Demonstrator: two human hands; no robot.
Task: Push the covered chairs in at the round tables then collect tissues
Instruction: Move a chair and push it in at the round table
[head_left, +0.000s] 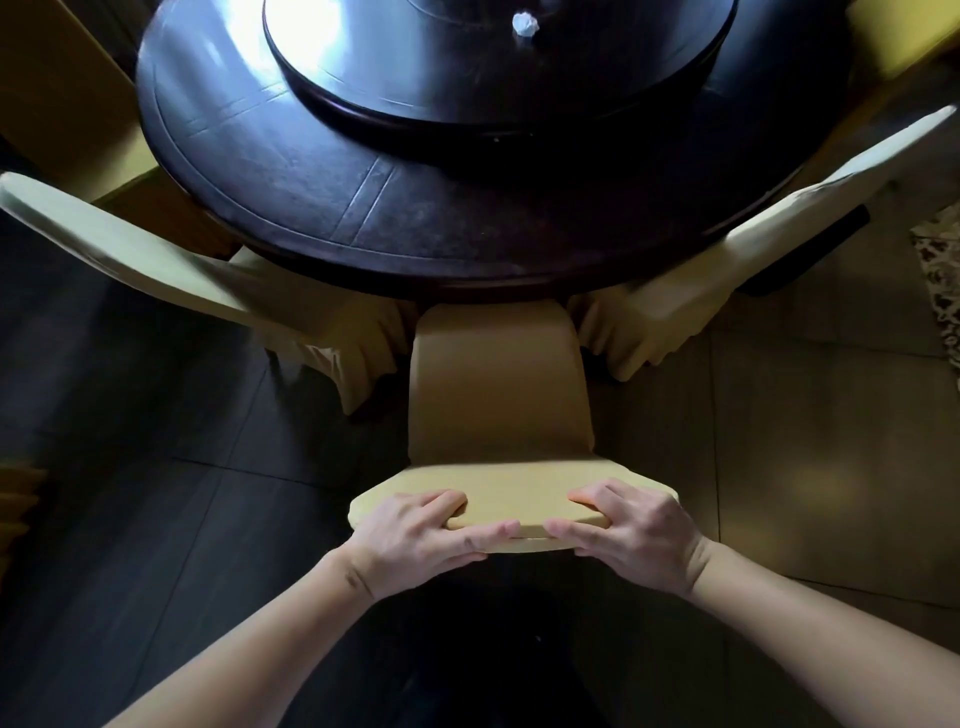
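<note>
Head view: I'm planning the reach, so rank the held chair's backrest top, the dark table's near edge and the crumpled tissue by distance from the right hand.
1. Backrest top, gripped by the right hand.
2. Table's near edge, ahead.
3. Tissue, on the turntable, far.

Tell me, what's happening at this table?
A person grips the top of a covered chair with the left hand and the right hand, facing a dark round table. The seat's front already sits under the table edge. A crumpled tissue lies on the turntable, not yet collected.

Tan covered chair (498, 395), dark brown round table (415, 228), white crumpled tissue (524, 24), dark floor tiles (130, 519)
</note>
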